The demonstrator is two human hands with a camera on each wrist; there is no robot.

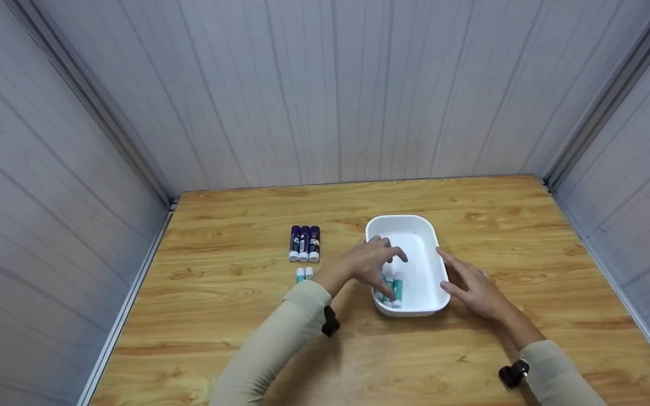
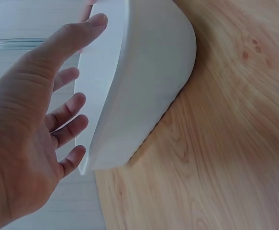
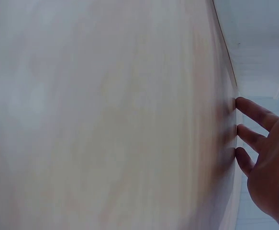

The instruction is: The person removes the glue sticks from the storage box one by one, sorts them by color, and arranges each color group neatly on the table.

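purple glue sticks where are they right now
In the head view the three purple glue sticks lie side by side on the wooden table, left of the white tray, just beyond two small teal sticks.

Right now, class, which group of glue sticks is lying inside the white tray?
The teal-and-white glue sticks under the left hand lie inside the white tray. The three purple sticks and the small teal pair lie outside on the table.

- Left hand [image 1: 371, 265] over the near-left rim of the white tray [image 1: 415, 225], fingers loosely spread above teal glue sticks [image 1: 394, 288] inside.
- Right hand [image 1: 474, 286] flat against the tray's right wall.
- Three purple glue sticks [image 1: 304, 243] and two small teal ones [image 1: 304, 274] left of the tray on the wooden counter [image 1: 235, 316].
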